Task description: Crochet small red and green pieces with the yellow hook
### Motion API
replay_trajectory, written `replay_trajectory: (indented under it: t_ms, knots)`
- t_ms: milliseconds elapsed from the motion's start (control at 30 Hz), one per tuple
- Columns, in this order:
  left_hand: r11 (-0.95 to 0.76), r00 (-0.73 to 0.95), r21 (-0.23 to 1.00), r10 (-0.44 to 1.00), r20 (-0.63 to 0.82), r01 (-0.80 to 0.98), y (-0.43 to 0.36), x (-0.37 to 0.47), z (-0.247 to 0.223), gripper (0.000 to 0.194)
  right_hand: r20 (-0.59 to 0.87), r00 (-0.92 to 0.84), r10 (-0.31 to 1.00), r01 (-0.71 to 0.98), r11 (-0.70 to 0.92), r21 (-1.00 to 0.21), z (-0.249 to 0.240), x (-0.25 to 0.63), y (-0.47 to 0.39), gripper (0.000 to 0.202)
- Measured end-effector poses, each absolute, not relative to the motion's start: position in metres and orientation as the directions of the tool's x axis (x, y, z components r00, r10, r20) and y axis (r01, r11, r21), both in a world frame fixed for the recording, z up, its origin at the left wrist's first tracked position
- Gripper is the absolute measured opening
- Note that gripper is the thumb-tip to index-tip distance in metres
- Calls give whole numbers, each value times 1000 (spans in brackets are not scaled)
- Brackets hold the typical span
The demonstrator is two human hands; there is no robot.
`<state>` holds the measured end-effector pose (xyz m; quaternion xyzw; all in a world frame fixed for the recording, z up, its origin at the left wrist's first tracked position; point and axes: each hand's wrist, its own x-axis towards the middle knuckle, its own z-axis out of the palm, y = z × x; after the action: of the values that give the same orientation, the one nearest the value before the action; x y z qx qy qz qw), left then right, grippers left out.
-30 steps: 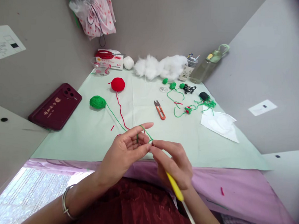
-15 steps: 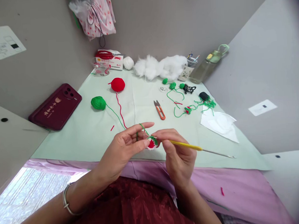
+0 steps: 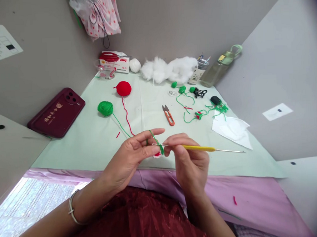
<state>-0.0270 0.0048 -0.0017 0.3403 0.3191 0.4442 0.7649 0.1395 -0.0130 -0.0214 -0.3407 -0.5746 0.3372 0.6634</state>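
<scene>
Between thumb and fingers, my left hand (image 3: 133,152) pinches a small crochet piece (image 3: 157,154) in red, white and green, partly hidden by the thumb. Green yarn runs over the raised left index finger and back to the green yarn ball (image 3: 105,108). My right hand (image 3: 190,159) is closed on a crochet hook (image 3: 199,148) with a yellow handle. Its thin metal tip lies at the green edge of the piece, under the green strand. A red yarn ball (image 3: 123,88) sits behind, its strand trailing toward my left hand.
Orange thread snips (image 3: 168,115) lie beyond my hands. A phone (image 3: 56,113) leans at left. White stuffing (image 3: 168,70), a pen cup (image 3: 197,73) and a green bottle (image 3: 221,66) line the back. Small green crochet pieces (image 3: 198,115) and white sheets (image 3: 231,130) are at right.
The hook has tilted closer to level, and its tip has shifted left past the piece. The crochet piece has turned, with less of its red and white face showing.
</scene>
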Motion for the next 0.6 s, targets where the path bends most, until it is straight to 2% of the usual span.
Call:
replay_trajectory:
  t_ms: [200, 367, 600]
  knots:
    - [319, 404, 843, 905, -134, -434, 3, -27, -4, 39, 429, 43, 902, -159, 430, -889, -24, 140, -10, 19]
    - [341, 387, 822, 908, -163, -455, 3, -27, 1, 43, 431, 53, 901, -191, 433, -881, -24, 141, -11, 17]
    - [449, 532, 773, 829, -173, -448, 6, -33, -4, 49, 308, 106, 945, -357, 326, -875, -18, 142, -9, 16]
